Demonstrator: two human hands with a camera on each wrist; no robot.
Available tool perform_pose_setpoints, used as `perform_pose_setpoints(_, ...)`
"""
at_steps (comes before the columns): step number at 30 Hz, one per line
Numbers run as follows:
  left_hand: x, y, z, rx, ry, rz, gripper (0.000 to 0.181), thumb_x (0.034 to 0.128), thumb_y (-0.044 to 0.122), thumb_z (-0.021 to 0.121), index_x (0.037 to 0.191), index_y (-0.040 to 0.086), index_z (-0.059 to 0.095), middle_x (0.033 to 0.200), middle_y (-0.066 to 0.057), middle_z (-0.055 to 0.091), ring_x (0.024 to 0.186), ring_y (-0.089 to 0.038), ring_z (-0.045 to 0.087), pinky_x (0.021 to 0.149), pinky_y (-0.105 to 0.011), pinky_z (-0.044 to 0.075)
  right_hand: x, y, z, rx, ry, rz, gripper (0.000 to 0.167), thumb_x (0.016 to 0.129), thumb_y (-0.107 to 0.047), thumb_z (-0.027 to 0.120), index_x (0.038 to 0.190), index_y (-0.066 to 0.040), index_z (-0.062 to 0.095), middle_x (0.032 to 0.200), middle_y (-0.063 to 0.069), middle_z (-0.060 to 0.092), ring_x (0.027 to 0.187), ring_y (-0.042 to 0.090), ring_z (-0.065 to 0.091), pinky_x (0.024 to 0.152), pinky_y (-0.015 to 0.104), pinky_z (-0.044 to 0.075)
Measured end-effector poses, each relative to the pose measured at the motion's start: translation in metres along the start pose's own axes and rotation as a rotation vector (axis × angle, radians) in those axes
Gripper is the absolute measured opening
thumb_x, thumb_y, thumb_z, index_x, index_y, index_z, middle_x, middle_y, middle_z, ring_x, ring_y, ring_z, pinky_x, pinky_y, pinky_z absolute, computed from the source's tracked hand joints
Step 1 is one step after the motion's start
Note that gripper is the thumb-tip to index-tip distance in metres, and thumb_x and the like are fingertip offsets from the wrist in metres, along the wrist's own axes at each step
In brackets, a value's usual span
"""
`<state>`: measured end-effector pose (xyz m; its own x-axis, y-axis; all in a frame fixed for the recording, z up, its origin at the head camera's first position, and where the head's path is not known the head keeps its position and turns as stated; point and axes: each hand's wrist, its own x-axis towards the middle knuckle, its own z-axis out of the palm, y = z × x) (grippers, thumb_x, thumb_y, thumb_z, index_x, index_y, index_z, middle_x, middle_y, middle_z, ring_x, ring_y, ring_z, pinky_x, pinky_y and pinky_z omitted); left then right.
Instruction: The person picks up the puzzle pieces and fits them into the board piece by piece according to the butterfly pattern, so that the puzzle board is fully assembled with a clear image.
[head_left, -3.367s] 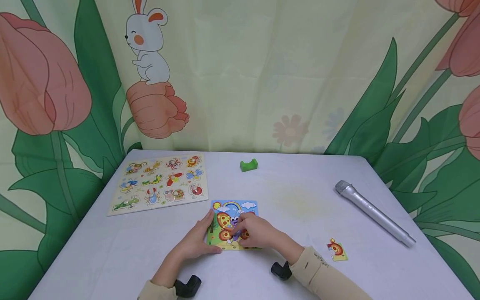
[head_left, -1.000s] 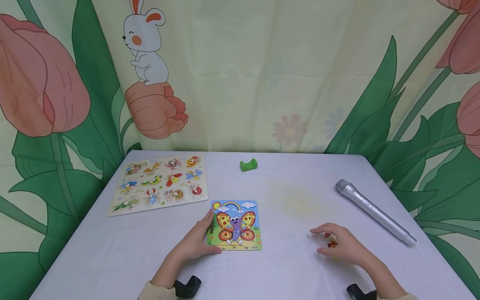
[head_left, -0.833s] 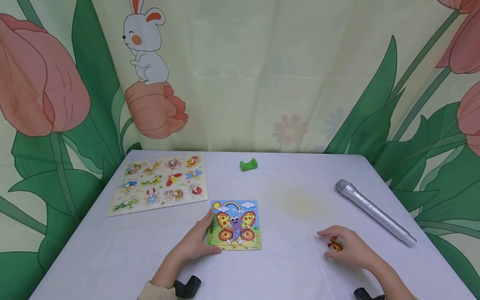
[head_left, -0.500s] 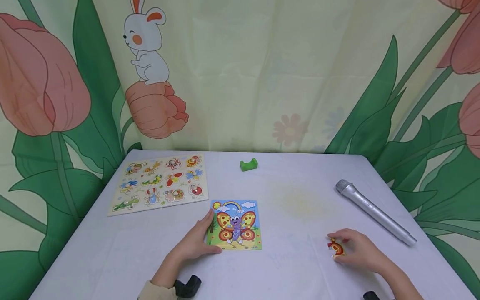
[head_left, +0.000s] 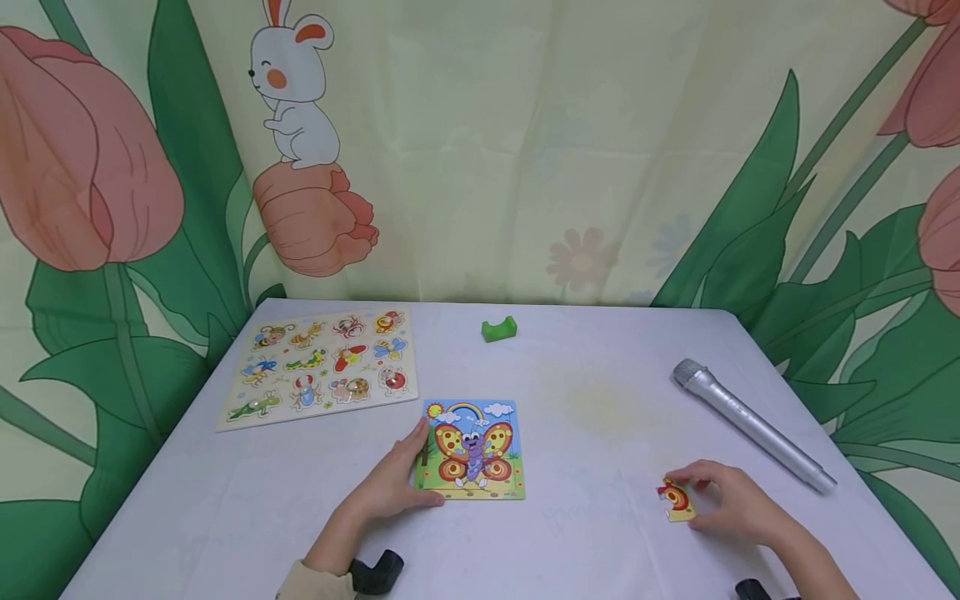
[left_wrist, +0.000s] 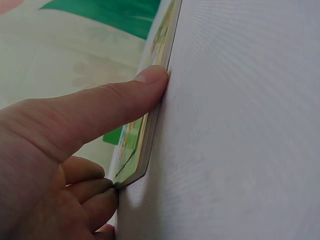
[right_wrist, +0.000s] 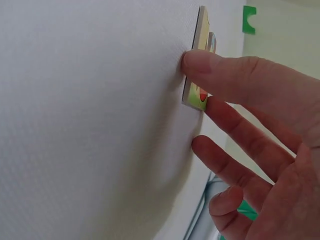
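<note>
A square butterfly jigsaw puzzle [head_left: 472, 458] lies flat at the front middle of the table. My left hand [head_left: 390, 481] holds its lower left corner, thumb on the near edge and fingers along the left side; the left wrist view shows the thumb [left_wrist: 142, 90] against the board's edge [left_wrist: 145, 150]. Off to the right sits a loose jigsaw piece [head_left: 678, 502] with a red and orange swirl. My right hand [head_left: 738, 500] pinches that piece between forefinger and thumb. In the right wrist view the thumb [right_wrist: 210, 65] covers part of the jigsaw piece [right_wrist: 196, 95], and the other fingers are spread.
A peg puzzle board with insects [head_left: 330, 400] lies at the back left. Near the back edge stands a green notched block [head_left: 499, 330]. A silver microphone [head_left: 753, 427] lies slanted at the right. Behind the table [head_left: 570, 550] hangs a printed curtain [head_left: 480, 167].
My right hand has left the butterfly puzzle and reached right to the loose piece. Its fingers have drawn back along the piece and now grip its edges. My left hand stays put.
</note>
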<state>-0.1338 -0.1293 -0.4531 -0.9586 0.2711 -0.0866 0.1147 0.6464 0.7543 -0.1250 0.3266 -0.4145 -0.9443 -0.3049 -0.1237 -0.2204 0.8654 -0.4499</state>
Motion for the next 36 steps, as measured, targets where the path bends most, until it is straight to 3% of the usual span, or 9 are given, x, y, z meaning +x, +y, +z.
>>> perform_pose_setpoints(7,-0.001,0.002,-0.001,-0.008,-0.007,-0.005,0.106,0.0654,0.03,0.082,0.145,0.001,0.018,0.151,-0.016,0.015,0.135,-0.04,0.015,0.107,-0.054,0.016,-0.001,0.001,0.0,-0.012,-0.002,0.011,0.05,0.057,-0.011,0.084,0.104,-0.012,0.067,0.095,-0.004,0.059,0.082,0.015,0.049,0.069,0.029,0.048)
perform_pose_setpoints(14,-0.002,0.002,-0.002,-0.001,0.001,-0.024,0.106,0.0655,0.029,0.082,0.145,0.002,0.018,0.151,-0.015,0.015,0.134,-0.041,0.015,0.107,-0.055,0.016,0.002,-0.003,0.005,-0.001,0.041,-0.068,0.048,0.059,-0.014,0.083,0.104,-0.012,0.067,0.093,-0.007,0.058,0.079,0.008,0.048,0.068,0.025,0.047)
perform_pose_setpoints(23,-0.003,0.002,-0.002,-0.013,0.004,-0.013,0.104,0.0658,0.028,0.082,0.145,0.001,0.019,0.15,-0.016,0.015,0.134,-0.043,0.015,0.106,-0.056,0.017,0.02,-0.02,0.013,0.021,0.061,-0.035,0.047,0.06,-0.013,0.082,0.105,-0.017,0.067,0.092,-0.01,0.056,0.082,0.013,0.048,0.069,0.03,0.046)
perform_pose_setpoints(32,-0.002,0.002,-0.002,-0.011,0.0,-0.007,0.104,0.066,0.028,0.082,0.144,0.001,0.019,0.15,-0.016,0.016,0.134,-0.04,0.016,0.107,-0.054,0.016,0.047,-0.051,0.021,0.087,0.061,-0.234,0.047,0.062,-0.013,0.082,0.106,-0.01,0.066,0.091,-0.01,0.057,0.082,0.013,0.051,0.07,0.031,0.046)
perform_pose_setpoints(36,-0.002,0.003,-0.002,-0.008,0.001,-0.002,0.104,0.0658,0.027,0.082,0.144,0.0,0.02,0.15,-0.016,0.016,0.135,-0.039,0.016,0.108,-0.053,0.016,0.059,-0.069,0.028,0.13,0.024,-0.289,0.045,0.064,-0.013,0.081,0.107,-0.007,0.066,0.091,-0.009,0.057,0.083,0.015,0.052,0.071,0.032,0.047)
